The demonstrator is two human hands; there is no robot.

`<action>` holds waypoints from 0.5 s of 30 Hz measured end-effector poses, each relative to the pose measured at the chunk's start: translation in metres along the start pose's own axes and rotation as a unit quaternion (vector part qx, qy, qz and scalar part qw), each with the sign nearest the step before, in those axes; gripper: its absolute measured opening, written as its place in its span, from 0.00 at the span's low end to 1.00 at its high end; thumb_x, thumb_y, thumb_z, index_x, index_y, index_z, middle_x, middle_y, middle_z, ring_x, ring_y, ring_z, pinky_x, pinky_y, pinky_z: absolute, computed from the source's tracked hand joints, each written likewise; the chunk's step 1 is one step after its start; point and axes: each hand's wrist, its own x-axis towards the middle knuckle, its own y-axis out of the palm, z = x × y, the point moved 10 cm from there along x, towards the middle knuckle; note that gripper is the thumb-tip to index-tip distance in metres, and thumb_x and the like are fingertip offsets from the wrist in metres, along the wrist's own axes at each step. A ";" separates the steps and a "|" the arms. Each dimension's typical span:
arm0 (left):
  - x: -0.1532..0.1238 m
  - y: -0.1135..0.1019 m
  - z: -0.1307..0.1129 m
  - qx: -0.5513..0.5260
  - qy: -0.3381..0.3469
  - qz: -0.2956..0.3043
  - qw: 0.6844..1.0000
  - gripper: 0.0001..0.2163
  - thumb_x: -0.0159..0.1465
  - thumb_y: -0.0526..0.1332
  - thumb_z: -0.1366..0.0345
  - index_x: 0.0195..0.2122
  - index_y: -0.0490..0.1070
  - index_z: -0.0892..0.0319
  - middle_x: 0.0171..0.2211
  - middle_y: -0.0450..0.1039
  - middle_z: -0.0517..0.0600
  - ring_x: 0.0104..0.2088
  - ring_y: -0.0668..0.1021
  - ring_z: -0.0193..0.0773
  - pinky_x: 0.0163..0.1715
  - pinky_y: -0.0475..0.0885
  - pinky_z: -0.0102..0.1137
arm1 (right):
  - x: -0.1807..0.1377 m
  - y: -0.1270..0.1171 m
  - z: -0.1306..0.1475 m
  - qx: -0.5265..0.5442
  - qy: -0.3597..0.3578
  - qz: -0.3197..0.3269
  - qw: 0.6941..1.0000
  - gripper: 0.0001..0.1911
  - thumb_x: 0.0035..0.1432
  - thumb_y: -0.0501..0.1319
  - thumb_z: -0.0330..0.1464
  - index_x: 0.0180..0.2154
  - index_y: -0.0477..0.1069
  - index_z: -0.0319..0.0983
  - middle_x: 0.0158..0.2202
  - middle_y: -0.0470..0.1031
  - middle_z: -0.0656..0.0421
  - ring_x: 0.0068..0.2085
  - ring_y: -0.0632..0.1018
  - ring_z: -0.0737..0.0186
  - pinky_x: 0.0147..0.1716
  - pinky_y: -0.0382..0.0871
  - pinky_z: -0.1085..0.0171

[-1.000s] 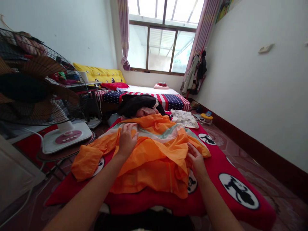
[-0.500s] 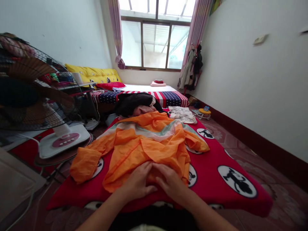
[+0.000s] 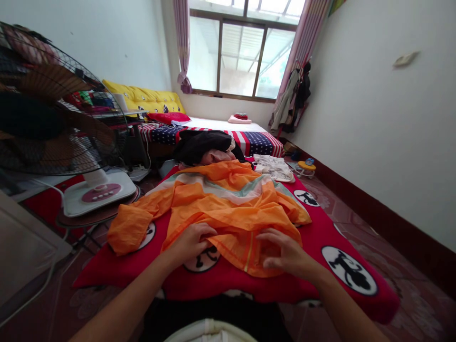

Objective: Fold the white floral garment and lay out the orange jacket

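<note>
An orange garment (image 3: 228, 209) with pale green and white stripes lies spread on a red blanket (image 3: 320, 237) printed with black cartoon figures. My left hand (image 3: 190, 241) pinches the garment's near hem, fingers curled around the fabric. My right hand (image 3: 287, 254) rests on the hem further right, with its fingers bent and gripping the cloth. One orange sleeve (image 3: 130, 230) trails off to the left.
A pile of dark and pink clothes (image 3: 206, 149) and a patterned cloth (image 3: 274, 167) lie at the blanket's far end. A standing fan (image 3: 53, 123) stands at the left. A star-and-stripe bed (image 3: 231, 135) sits under the window. Hanging coats (image 3: 294, 99) are by the right wall.
Both hands came together at the near hem, then drew apart and lifted it back, uncovering a cartoon figure on the blanket.
</note>
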 end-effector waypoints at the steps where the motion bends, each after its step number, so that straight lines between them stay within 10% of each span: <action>1: -0.003 0.001 0.000 0.026 -0.005 0.018 0.999 0.18 0.52 0.58 0.73 0.43 0.77 0.55 0.41 0.75 0.51 0.42 0.76 0.41 0.44 0.70 0.33 | -0.010 0.014 -0.002 -0.019 0.010 0.045 0.999 0.42 0.40 0.72 0.41 0.58 0.65 0.47 0.63 0.61 0.53 0.62 0.64 0.46 0.60 0.57 0.52; 5: -0.016 0.003 0.007 0.127 -0.031 0.064 0.989 0.26 0.50 0.59 0.72 0.52 0.72 0.53 0.48 0.71 0.54 0.47 0.75 0.46 0.46 0.70 0.35 | -0.032 0.037 -0.011 -0.064 0.040 0.097 0.992 0.56 0.36 0.72 0.35 0.65 0.51 0.50 0.68 0.50 0.53 0.66 0.54 0.45 0.63 0.47 0.49; 15: -0.026 -0.046 0.041 0.244 -0.080 0.115 0.960 0.12 0.52 0.51 0.75 0.23 0.73 0.58 0.28 0.76 0.53 0.32 0.77 0.43 0.33 0.67 0.32 | -0.023 0.028 0.015 0.030 -0.007 0.045 0.999 0.20 0.54 0.63 0.44 0.47 0.76 0.42 0.64 0.60 0.51 0.61 0.65 0.49 0.59 0.58 0.55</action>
